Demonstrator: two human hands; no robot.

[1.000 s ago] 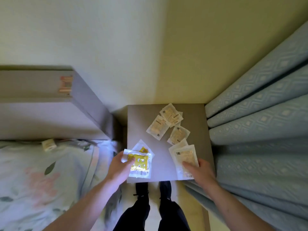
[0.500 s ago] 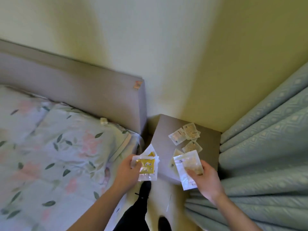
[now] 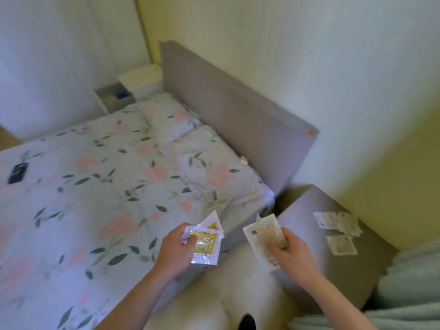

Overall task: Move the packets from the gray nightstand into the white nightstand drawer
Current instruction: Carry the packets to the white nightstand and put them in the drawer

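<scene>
My left hand (image 3: 177,250) grips yellow packets (image 3: 206,242) in clear wrappers, held over the edge of the bed. My right hand (image 3: 291,256) pinches a stack of pale beige packets (image 3: 263,236) above the gap between bed and gray nightstand (image 3: 309,234). Several more pale packets (image 3: 339,225) lie on the nightstand's top at the right. Far across the bed stands the white nightstand (image 3: 140,83) with its drawer (image 3: 114,97) pulled open; small blue and yellow items lie inside.
A bed with a floral cover (image 3: 107,186) and pillows fills the left and middle. Its gray headboard (image 3: 238,120) runs along the wall. A dark phone (image 3: 17,173) lies on the cover at the left. Pale blue curtains (image 3: 409,282) hang at the lower right.
Both hands lifted their packets off the gray nightstand. The view swung left, so the bed and the far white nightstand with its open drawer came into sight.
</scene>
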